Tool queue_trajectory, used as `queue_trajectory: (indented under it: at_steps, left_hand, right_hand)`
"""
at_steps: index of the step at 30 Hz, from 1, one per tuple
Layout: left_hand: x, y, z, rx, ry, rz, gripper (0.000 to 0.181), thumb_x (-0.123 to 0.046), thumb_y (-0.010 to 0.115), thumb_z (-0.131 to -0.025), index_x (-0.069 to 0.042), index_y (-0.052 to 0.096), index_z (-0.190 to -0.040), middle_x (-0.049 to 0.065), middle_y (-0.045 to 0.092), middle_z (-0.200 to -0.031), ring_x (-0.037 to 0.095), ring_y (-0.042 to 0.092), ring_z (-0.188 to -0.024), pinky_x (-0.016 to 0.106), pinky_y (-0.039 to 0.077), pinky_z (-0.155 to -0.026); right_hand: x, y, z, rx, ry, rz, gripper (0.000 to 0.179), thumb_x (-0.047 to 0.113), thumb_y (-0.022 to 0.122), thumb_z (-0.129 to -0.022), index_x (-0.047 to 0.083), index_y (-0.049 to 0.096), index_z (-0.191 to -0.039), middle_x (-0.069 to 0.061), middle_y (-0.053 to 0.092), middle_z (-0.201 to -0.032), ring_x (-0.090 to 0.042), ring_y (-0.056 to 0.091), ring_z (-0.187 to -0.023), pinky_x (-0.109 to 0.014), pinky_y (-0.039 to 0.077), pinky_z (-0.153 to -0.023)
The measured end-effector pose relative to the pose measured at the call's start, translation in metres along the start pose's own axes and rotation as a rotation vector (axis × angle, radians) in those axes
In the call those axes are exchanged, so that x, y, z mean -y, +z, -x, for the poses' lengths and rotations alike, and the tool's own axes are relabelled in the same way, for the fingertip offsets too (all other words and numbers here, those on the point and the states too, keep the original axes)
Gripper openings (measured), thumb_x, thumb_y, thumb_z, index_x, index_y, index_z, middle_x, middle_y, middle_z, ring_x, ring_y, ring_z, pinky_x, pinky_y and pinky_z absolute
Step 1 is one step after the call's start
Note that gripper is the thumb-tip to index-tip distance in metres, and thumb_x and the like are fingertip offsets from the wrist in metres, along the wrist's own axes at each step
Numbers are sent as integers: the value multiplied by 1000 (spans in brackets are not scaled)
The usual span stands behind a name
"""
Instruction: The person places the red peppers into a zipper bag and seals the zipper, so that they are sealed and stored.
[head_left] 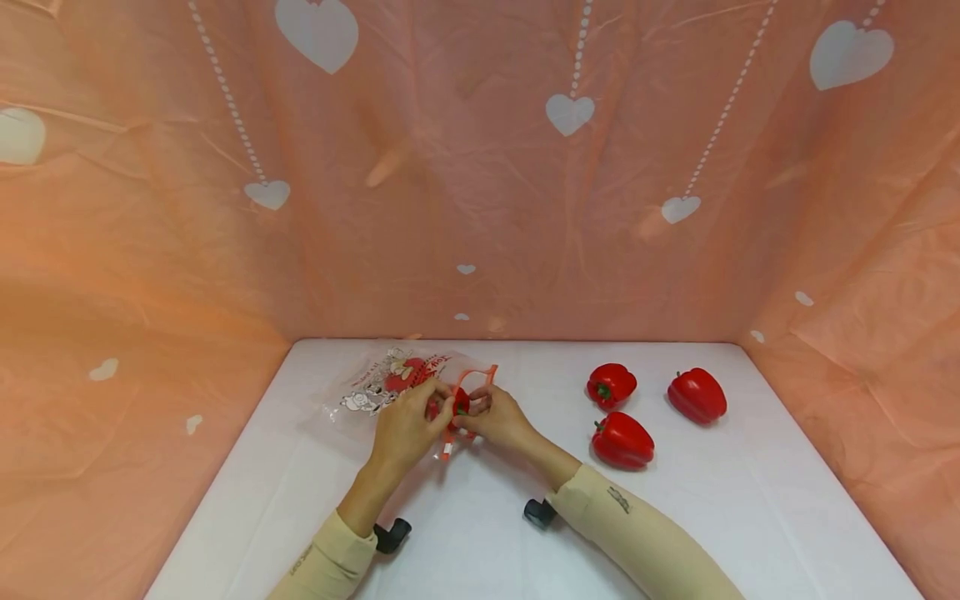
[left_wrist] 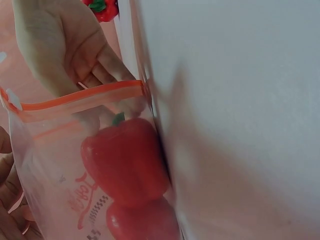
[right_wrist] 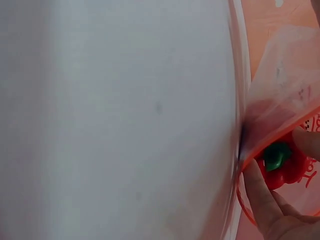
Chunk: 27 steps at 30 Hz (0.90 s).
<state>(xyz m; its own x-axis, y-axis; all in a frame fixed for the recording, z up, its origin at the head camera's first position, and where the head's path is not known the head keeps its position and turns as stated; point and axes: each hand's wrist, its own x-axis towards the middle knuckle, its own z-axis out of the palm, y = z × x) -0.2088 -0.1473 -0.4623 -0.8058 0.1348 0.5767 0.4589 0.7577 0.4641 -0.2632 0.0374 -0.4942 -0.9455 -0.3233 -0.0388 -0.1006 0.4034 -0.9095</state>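
A clear zip bag with printed cartoon figures and an orange zip edge lies on its side. Its mouth faces right. My left hand grips the bag at the mouth, and its fingers show at the bag's side in the left wrist view. Inside the bag are two red bell peppers, the nearer one with its green stem toward the opening. My right hand reaches into the mouth and holds this pepper around its stem end, fingers to one side of the stem. Plastic partly veils those fingertips in the left wrist view.
Three more red bell peppers stand to the right: one at the back, one in front and one farther right. The white table meets orange curtains with heart prints on three sides. Black camera mounts sit at both wrists.
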Motion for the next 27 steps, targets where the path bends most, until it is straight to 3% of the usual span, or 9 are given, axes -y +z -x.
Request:
queue_trajectory:
  at_steps: [14, 20, 27]
  left_hand:
    - [0, 0, 1, 0, -9, -18, 9, -14, 79, -95, -16, 72, -101, -6, 73, -80, 7, 55, -60, 24, 41, -50]
    - [2, 0, 1, 4, -4, -26, 9, -15, 79, -96, -16, 72, -101, -6, 73, -81, 7, 56, -60, 24, 43, -51]
    - [1, -1, 1, 19, -16, -22, 9, -16, 79, -96, -15, 73, -103, -5, 74, -82, 9, 58, -64, 25, 45, -54]
  right_hand:
    - [5, 2, -1, -25, 25, 2, 54, 23, 89, -88, -3, 63, -127, -11, 76, -101, -20, 73, -86, -31, 59, -73]
    - [5, -10, 8, 7, -57, 16, 47, 19, 86, -90, -5, 66, -126, -12, 76, -105, -22, 73, -94, -34, 61, -80]
    - [9, -32, 27, -16, -119, 132, 40, 16, 85, -90, -5, 69, -120, -15, 75, -105, -26, 73, -98, -42, 60, -88]
